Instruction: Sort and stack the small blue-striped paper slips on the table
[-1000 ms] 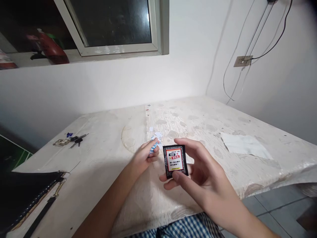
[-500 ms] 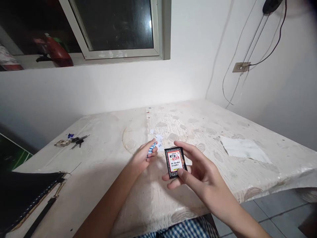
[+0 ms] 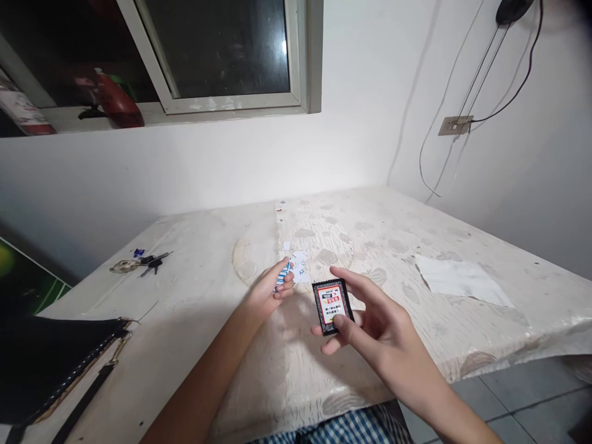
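Observation:
My right hand [image 3: 382, 324] pinches a small flat packet [image 3: 327, 301] between thumb and fingers. The packet has a black border, a saw-toothed top edge and a white printed panel framed in red. To its left, my left hand [image 3: 268, 288] is closed around a blue-and-white striped thing [image 3: 282, 277]; the fingers cover most of it, so its kind does not show. Just beyond the left fingers lie white paper scraps [image 3: 302, 271] with blue marks, and a smaller white scrap [image 3: 287, 245] sits behind them.
A pale patterned cover lies over the table [image 3: 208, 246]. Keys [image 3: 150, 262] lie at the left, with a black bag [image 3: 55, 364] and its strap nearer me. A white cloth or paper sheet [image 3: 462, 280] lies at the right. A wall and window stand behind.
The view has shifted slightly, so everything appears a little further right. The packet is tipped a bit differently in my right hand. Both hands keep their holds.

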Motion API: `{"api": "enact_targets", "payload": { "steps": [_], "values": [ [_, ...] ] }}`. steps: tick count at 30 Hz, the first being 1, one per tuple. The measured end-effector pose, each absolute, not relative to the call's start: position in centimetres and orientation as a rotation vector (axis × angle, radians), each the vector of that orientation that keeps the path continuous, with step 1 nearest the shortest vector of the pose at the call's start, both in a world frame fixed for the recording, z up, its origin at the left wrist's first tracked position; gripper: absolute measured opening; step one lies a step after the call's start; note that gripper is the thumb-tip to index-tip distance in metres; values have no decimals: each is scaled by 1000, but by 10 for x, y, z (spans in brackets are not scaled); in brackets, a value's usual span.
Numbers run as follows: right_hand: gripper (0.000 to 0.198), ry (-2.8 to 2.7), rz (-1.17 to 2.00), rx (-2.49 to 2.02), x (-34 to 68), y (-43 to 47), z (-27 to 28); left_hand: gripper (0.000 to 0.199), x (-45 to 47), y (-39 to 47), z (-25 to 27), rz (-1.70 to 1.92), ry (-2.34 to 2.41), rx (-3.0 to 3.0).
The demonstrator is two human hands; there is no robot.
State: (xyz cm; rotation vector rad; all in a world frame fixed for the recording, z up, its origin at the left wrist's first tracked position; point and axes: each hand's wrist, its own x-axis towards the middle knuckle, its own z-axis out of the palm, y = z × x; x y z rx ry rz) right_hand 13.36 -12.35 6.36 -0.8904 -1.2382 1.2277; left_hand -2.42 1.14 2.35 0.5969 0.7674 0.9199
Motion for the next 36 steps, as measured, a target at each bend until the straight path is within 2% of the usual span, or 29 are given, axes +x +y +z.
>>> {"api": "enact_targets", "payload": {
  "steps": [4, 9, 13, 19, 21, 25, 29, 34, 36],
  "values": [
    [44, -1271, 1144, -1018, 158, -114, 52, 14, -27, 12, 27, 911, 793, 650],
    [40, -1269, 890, -1452, 231, -80, 14, 19, -34, 13, 34, 929, 754, 543],
    [38, -1439, 860, -1673, 266, -60, -12, 23, -42, 17, 40, 1003, 737, 475],
    [55, -1729, 54, -2096, 258, -72, 3, 24, -53, 22, 42, 1111, 780, 425],
    [50, -1827, 52, -2022, 245, -76, 13, 24, -53, 22, 42, 1110, 773, 430],
    [31, -2290, 331, -1694, 209, -77, 24, 22, -51, 21, 41, 1088, 755, 441],
    [16, -2539, 122, -1657, 183, -77, 21, 23, -49, 22, 37, 1073, 767, 456],
    [23, -2653, -171, -1737, 172, -72, 10, 24, -46, 22, 34, 1055, 783, 475],
    [24, -2663, -199, -1732, 170, -69, 10, 24, -45, 21, 33, 1042, 785, 482]
  ]
}}
